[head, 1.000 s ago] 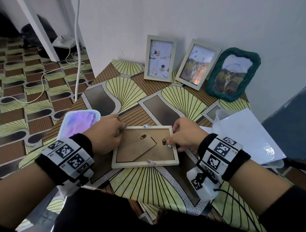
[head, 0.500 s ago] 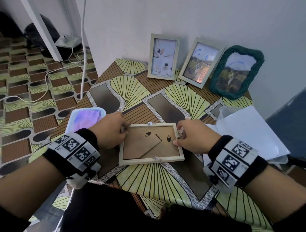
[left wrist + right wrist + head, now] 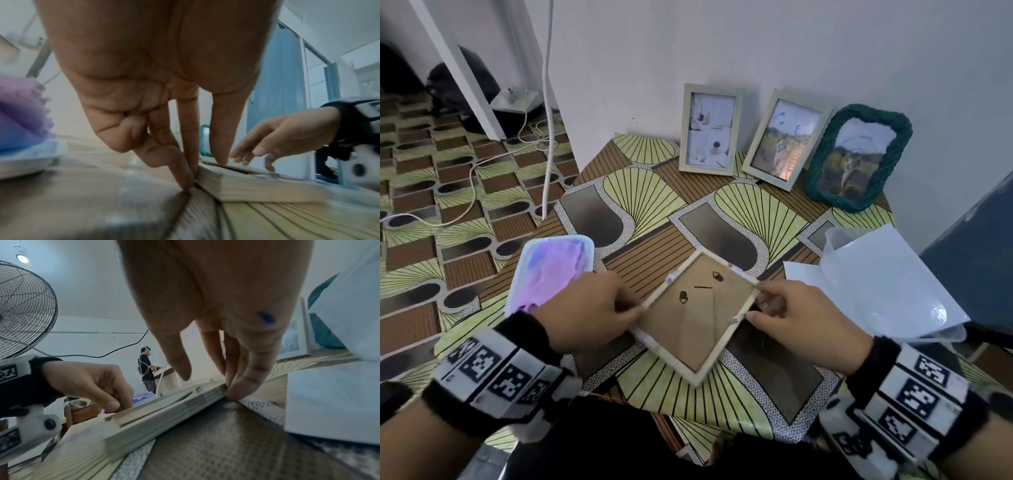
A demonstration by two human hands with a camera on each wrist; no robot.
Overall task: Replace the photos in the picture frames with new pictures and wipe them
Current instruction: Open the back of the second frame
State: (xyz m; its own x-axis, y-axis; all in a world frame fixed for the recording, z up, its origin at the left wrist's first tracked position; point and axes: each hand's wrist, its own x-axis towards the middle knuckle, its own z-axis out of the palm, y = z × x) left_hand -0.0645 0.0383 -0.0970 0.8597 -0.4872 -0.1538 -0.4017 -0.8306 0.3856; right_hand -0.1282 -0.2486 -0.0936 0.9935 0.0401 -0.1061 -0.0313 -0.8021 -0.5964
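Note:
A light wooden picture frame (image 3: 698,315) lies face down on the patterned table (image 3: 753,390), turned corner-on, its brown backing board with two hangers facing up. My left hand (image 3: 633,310) pinches its left edge, with the thumb on top and fingers (image 3: 190,172) against the side of the frame (image 3: 246,186). On the opposite side, my right hand (image 3: 758,308) pinches the right edge. In the right wrist view its thumb (image 3: 244,386) presses the frame's (image 3: 164,412) side. The frame's glass side is hidden.
Three framed pictures lean on the wall: a pale one (image 3: 707,132), another pale one (image 3: 784,140) and a green woven one (image 3: 856,157). A white tray with a purple cloth (image 3: 551,270) sits at the left. White sheets in a plastic sleeve (image 3: 876,284) lie at the right.
The frame has turned counterclockwise from lying square to corner-on, moved by both hands. My right hand shifted from the backing's clip to the frame's right edge.

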